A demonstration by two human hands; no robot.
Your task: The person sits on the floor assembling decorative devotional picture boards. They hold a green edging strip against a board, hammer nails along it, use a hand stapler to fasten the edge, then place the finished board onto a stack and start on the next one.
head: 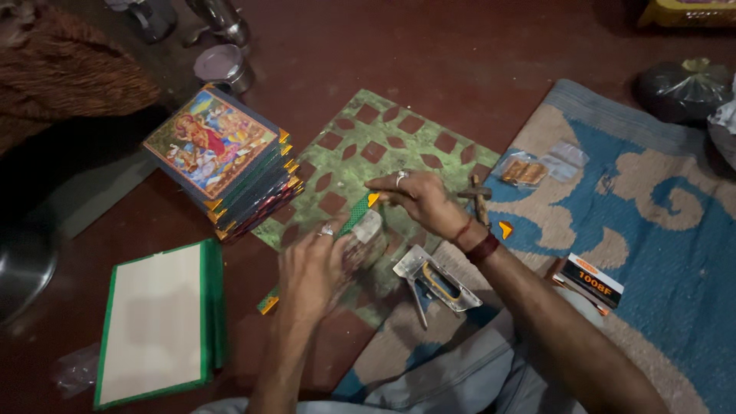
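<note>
From my remote view, my left hand [310, 272] is motion-blurred; its fingers cannot be told apart, and the small item [366, 234] it covers cannot be identified. The green strip [349, 222] passes under that hand, so its middle is hidden. The steel vessel [23, 268] is cut off by the left edge. The yellow object [686, 11] is cropped at the top edge.

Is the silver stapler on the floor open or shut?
Open. The stapler lies by the right hand with its two metal arms spread apart in a V.
</note>
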